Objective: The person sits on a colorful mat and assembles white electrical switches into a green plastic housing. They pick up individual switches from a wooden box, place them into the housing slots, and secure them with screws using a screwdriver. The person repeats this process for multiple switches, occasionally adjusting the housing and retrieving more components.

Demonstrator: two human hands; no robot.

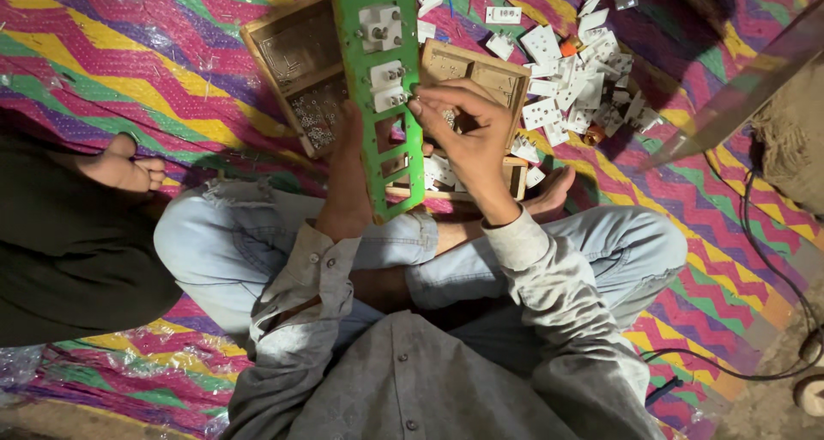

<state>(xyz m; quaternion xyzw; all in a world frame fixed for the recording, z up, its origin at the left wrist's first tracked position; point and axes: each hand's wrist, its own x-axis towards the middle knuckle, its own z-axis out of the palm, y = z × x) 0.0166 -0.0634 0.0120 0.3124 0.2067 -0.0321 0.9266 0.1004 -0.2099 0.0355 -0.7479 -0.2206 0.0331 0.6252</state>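
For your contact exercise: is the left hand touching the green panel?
Touching. The head view shows the left hand gripping the green panel along its left edge, palm against it, with no gap.

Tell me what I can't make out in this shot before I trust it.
Head view only:
- Left hand: fingers hidden behind the green panel.
- Right hand: what its fingertips pinch at the panel edge is too small to tell.
- Wooden tray: small metal bits inside are too small to identify, and the panel covers part of it.
- White socket parts: pile cut off by the top edge.
- Second person: cut off by the left edge.
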